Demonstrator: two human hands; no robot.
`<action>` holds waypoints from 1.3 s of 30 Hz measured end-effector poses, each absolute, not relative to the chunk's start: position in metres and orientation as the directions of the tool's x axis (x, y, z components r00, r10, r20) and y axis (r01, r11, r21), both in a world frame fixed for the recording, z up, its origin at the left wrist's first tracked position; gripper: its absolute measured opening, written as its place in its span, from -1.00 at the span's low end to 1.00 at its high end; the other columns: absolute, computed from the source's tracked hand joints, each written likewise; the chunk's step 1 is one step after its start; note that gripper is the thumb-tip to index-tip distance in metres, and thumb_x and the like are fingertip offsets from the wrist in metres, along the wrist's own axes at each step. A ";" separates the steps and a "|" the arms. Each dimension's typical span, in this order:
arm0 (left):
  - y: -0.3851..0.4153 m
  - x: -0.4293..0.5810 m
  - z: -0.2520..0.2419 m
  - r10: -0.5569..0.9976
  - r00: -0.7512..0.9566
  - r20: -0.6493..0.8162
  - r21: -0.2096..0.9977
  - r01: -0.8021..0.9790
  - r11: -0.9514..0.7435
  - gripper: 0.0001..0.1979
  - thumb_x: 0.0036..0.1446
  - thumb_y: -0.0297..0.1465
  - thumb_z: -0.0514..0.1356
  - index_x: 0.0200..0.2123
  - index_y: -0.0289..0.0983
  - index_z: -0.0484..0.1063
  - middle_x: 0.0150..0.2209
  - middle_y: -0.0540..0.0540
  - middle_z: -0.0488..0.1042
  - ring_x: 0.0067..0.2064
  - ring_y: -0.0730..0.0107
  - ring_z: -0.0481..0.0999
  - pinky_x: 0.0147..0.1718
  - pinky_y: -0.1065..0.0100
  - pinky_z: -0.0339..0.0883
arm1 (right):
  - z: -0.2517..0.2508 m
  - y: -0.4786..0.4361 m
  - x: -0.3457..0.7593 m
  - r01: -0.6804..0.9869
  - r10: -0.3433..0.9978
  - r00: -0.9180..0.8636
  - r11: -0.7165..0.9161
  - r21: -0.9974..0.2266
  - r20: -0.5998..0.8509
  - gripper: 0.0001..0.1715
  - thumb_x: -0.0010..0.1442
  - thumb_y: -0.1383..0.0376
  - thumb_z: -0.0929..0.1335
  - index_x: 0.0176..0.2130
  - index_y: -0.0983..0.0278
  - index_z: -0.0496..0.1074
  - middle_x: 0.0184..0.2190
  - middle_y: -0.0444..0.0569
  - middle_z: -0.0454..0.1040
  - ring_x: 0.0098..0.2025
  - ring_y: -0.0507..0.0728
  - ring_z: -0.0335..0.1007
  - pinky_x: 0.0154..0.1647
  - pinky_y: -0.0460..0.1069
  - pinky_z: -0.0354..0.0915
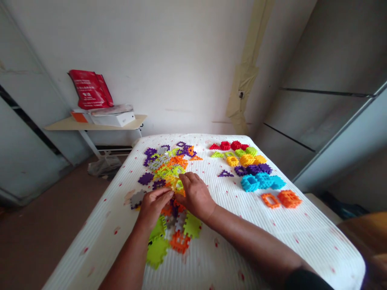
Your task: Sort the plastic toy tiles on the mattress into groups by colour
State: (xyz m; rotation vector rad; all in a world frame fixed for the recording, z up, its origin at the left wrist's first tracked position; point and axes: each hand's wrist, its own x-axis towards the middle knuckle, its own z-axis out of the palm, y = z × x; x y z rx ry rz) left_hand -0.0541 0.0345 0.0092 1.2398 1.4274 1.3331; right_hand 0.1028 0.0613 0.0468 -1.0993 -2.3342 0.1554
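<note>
A heap of flat interlocking plastic pieces (169,167) in purple, orange, yellow, green and grey lies on a white quilted table (242,225). My left hand (154,205) and my right hand (195,193) meet over the near part of the heap. Both have fingers bent and pinched together on a yellow piece (177,185) between them. Lime green pieces (157,251) and an orange piece (179,241) lie under my left forearm. To the right, sorted clusters sit apart: red (229,146), yellow-orange (246,160), purple (253,169), blue (262,181), orange (282,199).
A small shelf table (96,125) at the back left carries a white box (113,119) and a red bag (90,89). White walls stand behind and to the right. Brown floor runs along the table's left side.
</note>
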 end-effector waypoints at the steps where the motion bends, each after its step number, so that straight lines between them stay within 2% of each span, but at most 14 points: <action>1: 0.034 -0.053 0.011 0.979 -0.193 0.065 0.991 0.131 -0.040 -0.65 -0.17 -0.15 0.31 -0.41 -0.32 0.56 -0.49 -0.05 0.51 -0.44 0.36 0.42 -0.43 0.40 0.29 | 0.048 0.062 0.103 0.674 0.737 -0.526 0.666 -0.319 0.425 -0.53 0.11 0.27 0.35 0.02 0.34 0.27 -0.09 0.17 0.36 -0.06 0.26 0.27 -0.09 0.14 0.31; 3: 0.033 -0.052 0.015 0.979 -0.192 0.063 0.992 0.123 -0.040 -0.62 -0.20 -0.13 0.32 -0.38 -0.32 0.56 -0.43 -0.11 0.55 -0.38 0.29 0.48 -0.38 0.35 0.34 | 0.050 0.067 0.107 0.660 0.721 -0.557 0.686 -0.306 0.412 -0.47 0.08 0.30 0.36 0.04 0.34 0.26 -0.06 0.16 0.36 -0.05 0.25 0.29 -0.07 0.12 0.31; 7: 0.030 -0.053 0.020 0.974 -0.221 0.054 0.995 0.089 -0.035 -0.56 -0.20 -0.09 0.30 -0.33 -0.31 0.56 -0.40 -0.16 0.58 -0.37 0.22 0.51 -0.42 0.32 0.37 | 0.069 0.101 0.144 0.703 0.732 -0.557 0.667 -0.246 0.392 -0.37 0.05 0.38 0.35 0.13 0.28 0.20 0.09 0.13 0.30 0.06 0.21 0.26 -0.01 0.08 0.29; 9: 0.030 -0.055 0.021 0.967 -0.245 0.065 0.995 0.085 -0.046 -0.56 -0.20 -0.08 0.31 -0.32 -0.30 0.55 -0.38 -0.17 0.59 -0.36 0.20 0.53 -0.40 0.33 0.38 | 0.084 0.128 0.177 0.764 0.760 -0.566 0.629 -0.142 0.321 -0.32 0.05 0.40 0.34 0.17 0.26 0.18 0.13 0.10 0.28 0.08 0.20 0.26 0.00 0.06 0.28; 12: 0.031 -0.056 0.020 0.967 -0.244 0.070 0.995 0.082 -0.051 -0.57 -0.21 -0.07 0.31 -0.34 -0.29 0.55 -0.37 -0.17 0.60 -0.32 0.18 0.54 -0.37 0.33 0.39 | 0.103 0.171 0.226 0.857 0.849 -0.514 0.500 0.122 0.125 -0.30 0.08 0.41 0.34 0.20 0.22 0.17 0.19 0.04 0.23 0.16 0.17 0.19 0.05 0.02 0.24; 15: 0.032 -0.055 0.020 0.975 -0.215 0.050 0.996 0.078 -0.034 -0.57 -0.23 -0.07 0.31 -0.36 -0.28 0.55 -0.39 -0.16 0.60 -0.33 0.19 0.54 -0.37 0.33 0.39 | 0.108 0.204 0.261 0.888 0.902 -0.429 0.414 0.201 0.037 -0.31 0.01 0.44 0.40 0.14 0.22 0.27 0.10 0.10 0.34 0.10 0.26 0.27 0.01 0.07 0.26; 19: 0.033 -0.056 0.017 0.978 -0.207 0.033 0.996 0.092 -0.014 -0.58 -0.22 -0.08 0.31 -0.35 -0.28 0.55 -0.40 -0.15 0.60 -0.35 0.20 0.54 -0.38 0.33 0.39 | 0.097 0.226 0.278 0.901 0.931 -0.358 0.366 0.234 -0.078 -0.36 -0.05 0.45 0.44 0.06 0.24 0.38 -0.02 0.10 0.45 0.00 0.27 0.37 -0.06 0.05 0.30; 23: 0.034 -0.059 0.013 0.976 -0.216 0.020 0.993 0.118 0.006 -0.60 -0.20 -0.09 0.31 -0.34 -0.27 0.55 -0.38 -0.14 0.60 -0.31 0.19 0.55 -0.35 0.34 0.39 | 0.084 0.233 0.278 0.904 0.933 -0.328 0.356 0.239 -0.148 -0.37 -0.03 0.47 0.43 0.06 0.23 0.37 0.01 0.10 0.43 0.00 0.26 0.38 -0.07 0.05 0.31; 29: 0.034 -0.058 0.014 0.976 -0.218 0.016 0.991 0.130 0.012 -0.60 -0.20 -0.10 0.31 -0.35 -0.27 0.55 -0.39 -0.13 0.60 -0.32 0.20 0.54 -0.36 0.35 0.38 | 0.080 0.238 0.275 0.903 0.935 -0.294 0.340 0.261 -0.200 -0.40 -0.01 0.47 0.41 0.04 0.20 0.39 -0.04 0.06 0.46 -0.05 0.25 0.40 -0.13 0.05 0.32; 39: 0.034 -0.060 0.012 0.979 -0.206 0.005 0.988 0.155 0.027 -0.59 -0.16 -0.11 0.28 -0.31 -0.31 0.53 -0.38 -0.12 0.59 -0.33 0.25 0.52 -0.37 0.37 0.35 | 0.080 0.240 0.270 0.905 0.930 -0.279 0.338 0.258 -0.239 -0.41 -0.02 0.47 0.41 0.04 0.26 0.40 -0.02 0.13 0.44 -0.04 0.32 0.38 -0.13 0.09 0.31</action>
